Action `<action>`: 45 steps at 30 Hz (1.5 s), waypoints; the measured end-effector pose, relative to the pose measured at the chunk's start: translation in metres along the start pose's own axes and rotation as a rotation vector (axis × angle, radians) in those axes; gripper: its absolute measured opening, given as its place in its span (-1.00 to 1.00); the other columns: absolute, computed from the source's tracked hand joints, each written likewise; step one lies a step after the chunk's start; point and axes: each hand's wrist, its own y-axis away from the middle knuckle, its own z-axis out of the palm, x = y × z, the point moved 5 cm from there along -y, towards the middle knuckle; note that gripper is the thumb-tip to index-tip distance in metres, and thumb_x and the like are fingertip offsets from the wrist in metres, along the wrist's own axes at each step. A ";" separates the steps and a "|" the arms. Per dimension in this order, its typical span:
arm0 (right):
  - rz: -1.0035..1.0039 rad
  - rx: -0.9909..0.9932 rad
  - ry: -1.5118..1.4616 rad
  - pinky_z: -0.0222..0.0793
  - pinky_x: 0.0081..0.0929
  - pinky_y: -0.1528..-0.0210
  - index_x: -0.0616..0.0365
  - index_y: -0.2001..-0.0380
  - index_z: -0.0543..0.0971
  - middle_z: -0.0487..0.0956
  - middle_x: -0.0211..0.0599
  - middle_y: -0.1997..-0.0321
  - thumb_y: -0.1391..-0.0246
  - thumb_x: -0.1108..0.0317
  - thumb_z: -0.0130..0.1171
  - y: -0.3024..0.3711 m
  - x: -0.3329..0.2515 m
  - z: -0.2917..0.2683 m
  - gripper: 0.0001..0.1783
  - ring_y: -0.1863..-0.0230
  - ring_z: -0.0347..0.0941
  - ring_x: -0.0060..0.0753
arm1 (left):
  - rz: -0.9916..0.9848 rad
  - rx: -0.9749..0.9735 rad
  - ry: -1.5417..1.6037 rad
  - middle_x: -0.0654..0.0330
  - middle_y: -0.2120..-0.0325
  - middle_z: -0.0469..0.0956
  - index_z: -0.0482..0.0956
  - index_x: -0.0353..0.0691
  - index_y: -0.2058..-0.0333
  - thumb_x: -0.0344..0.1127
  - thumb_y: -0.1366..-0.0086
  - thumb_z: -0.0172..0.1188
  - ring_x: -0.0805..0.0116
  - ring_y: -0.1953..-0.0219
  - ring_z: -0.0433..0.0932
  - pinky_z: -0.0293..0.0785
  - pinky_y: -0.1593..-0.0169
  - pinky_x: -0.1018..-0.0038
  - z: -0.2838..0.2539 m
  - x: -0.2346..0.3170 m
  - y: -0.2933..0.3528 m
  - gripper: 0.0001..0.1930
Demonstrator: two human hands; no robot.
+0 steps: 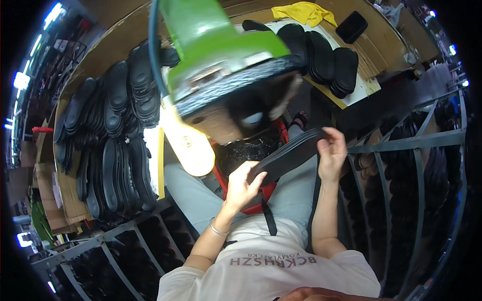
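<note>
Between my two hands, above my lap, is a black shoe sole (292, 156), tilted with its right end higher. My left hand (242, 188) grips the sole's near left end, thumb on its face and fingers behind. At the opposite end, my right hand (332, 152) pinches the tip between thumb and fingers. Layered edges show along the sole's top; whether it is one piece or a stack, I cannot tell. Just beyond it stands a green machine (221, 37) with a dark opening underneath. A lit lamp (190, 148) glows at its left side.
Below the machine, a red bin (219, 176) holds black scraps. Stacked black soles (116, 93) cover the left bench, and more soles (345, 67) lie at the far right near a black phone (351, 27) and a yellow cloth (304, 13). Metal racks (406, 145) flank me on both sides.
</note>
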 end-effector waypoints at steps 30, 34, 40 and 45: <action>0.163 0.166 -0.232 0.31 -0.57 0.05 0.16 -0.08 0.27 0.46 -0.30 0.12 -0.19 0.42 0.00 0.037 0.005 -0.003 -0.61 0.13 0.39 -0.51 | -0.117 0.108 0.623 0.21 0.33 0.54 0.49 -0.39 0.20 -0.62 -0.08 0.22 0.54 0.29 0.48 0.42 0.13 0.60 -0.019 0.003 0.055 -0.74; 0.310 0.157 -0.420 0.32 -0.42 0.00 0.00 -0.13 0.25 0.39 -0.32 -0.04 -0.20 0.48 -0.09 0.088 0.038 -0.021 -0.58 0.00 0.35 -0.39 | 0.081 0.278 0.616 0.21 0.35 0.56 0.54 -0.39 0.24 -0.65 -0.05 0.22 0.50 0.29 0.51 0.43 0.13 0.60 -0.030 0.020 0.059 -0.75; 0.407 -0.059 -0.475 0.44 -0.40 0.21 0.13 0.08 0.38 0.46 -0.36 0.25 -0.03 0.63 0.02 0.142 0.065 -0.033 -0.65 0.29 0.42 -0.48 | 0.319 0.357 0.440 0.15 0.37 0.58 0.54 -0.40 0.29 -0.67 0.01 0.25 0.45 0.31 0.55 0.47 0.19 0.59 -0.043 0.050 0.078 -0.75; 0.541 -0.192 -0.334 0.45 -0.44 0.23 0.21 0.19 0.44 0.50 -0.36 0.29 0.02 0.62 0.08 0.163 0.066 -0.036 -0.73 0.31 0.45 -0.49 | 0.327 0.438 0.646 0.08 0.36 0.57 0.44 -0.37 0.28 -0.71 0.03 0.25 0.38 0.26 0.57 0.50 0.14 0.55 -0.045 0.052 0.097 -0.69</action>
